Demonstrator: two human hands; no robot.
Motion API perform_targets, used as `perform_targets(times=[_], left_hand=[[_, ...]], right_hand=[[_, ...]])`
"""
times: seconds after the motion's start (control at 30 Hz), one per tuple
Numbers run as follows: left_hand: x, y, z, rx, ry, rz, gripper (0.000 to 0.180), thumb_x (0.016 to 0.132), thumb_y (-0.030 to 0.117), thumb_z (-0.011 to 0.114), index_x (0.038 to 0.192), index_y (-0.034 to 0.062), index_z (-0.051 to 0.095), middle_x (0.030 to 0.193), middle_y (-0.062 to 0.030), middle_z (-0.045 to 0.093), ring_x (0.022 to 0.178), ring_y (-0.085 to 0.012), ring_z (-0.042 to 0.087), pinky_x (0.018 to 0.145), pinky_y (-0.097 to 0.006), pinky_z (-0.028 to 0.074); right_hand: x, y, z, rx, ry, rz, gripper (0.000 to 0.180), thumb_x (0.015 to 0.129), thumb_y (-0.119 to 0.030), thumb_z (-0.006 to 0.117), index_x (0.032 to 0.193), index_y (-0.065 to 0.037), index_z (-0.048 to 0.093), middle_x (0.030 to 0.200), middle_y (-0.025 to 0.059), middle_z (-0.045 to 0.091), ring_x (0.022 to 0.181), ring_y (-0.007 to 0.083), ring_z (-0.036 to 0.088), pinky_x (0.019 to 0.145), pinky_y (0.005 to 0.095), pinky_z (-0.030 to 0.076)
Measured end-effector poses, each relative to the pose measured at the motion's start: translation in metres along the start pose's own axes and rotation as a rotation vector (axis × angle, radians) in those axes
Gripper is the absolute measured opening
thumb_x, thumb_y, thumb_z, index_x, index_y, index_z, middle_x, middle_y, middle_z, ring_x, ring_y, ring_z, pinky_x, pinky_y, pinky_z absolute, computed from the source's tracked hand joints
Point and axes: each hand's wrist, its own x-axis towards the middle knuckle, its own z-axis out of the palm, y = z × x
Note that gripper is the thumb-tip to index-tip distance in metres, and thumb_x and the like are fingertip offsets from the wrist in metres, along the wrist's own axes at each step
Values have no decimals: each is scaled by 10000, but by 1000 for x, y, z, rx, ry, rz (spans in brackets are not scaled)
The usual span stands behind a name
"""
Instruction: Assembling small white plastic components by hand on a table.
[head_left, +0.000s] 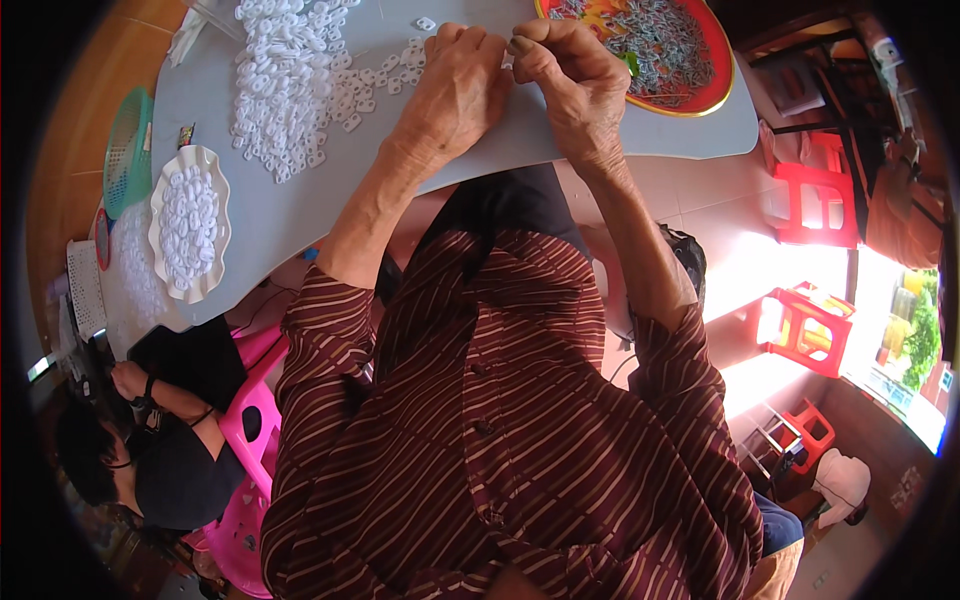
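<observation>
My left hand (455,95) is closed over the far part of the table, its fingers curled and their tips mostly hidden. Close beside it, my right hand (578,85) pinches with thumb and forefinger. A sliver of something small and white (508,62) shows between the two hands, too little of it to name. Left of my left hand lies a large heap of small white plastic pieces with holes (285,85), some scattered toward my fingers. By my right hand sits a round red tray with a yellow rim (727,80), holding many small grey metal pieces (665,50).
A wavy-edged white dish (224,240) of white pieces stands on the grey table (265,225) at left, near a green basket (125,150). Another person (180,440) sits at lower left by a pink chair (255,430). Red stools (815,205) stand on the floor at right.
</observation>
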Motion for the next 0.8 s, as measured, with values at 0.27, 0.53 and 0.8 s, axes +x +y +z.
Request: perform_targets(times=[0.27, 0.53, 0.8], left_hand=[[-1, 12, -25, -488, 33, -340, 111, 781, 46, 564, 882, 0, 558, 780, -129, 597, 703, -239, 575, 652, -327, 465], [-13, 19, -33, -639, 196, -412, 153, 803, -8, 557, 950, 12, 594, 804, -43, 607, 685, -105, 543, 626, -240, 456], [-28, 13, -35, -1007, 306, -533, 116, 856, 39, 565, 963, 2, 590, 809, 54, 535, 704, -23, 436, 618, -156, 372]], right_hand=[[0, 0, 0, -77, -55, -37, 133, 845, -41, 620, 960, 25, 618, 784, 28, 620, 673, 76, 545, 626, 199, 456], [-1, -1, 5, 41, -112, 93, 102, 846, -51, 604, 915, 22, 622, 755, 16, 613, 670, 69, 542, 622, 204, 465], [-8, 4, 20, 280, -125, 240, 119, 862, -96, 612, 915, 11, 618, 761, 18, 602, 667, 79, 533, 640, 217, 453]])
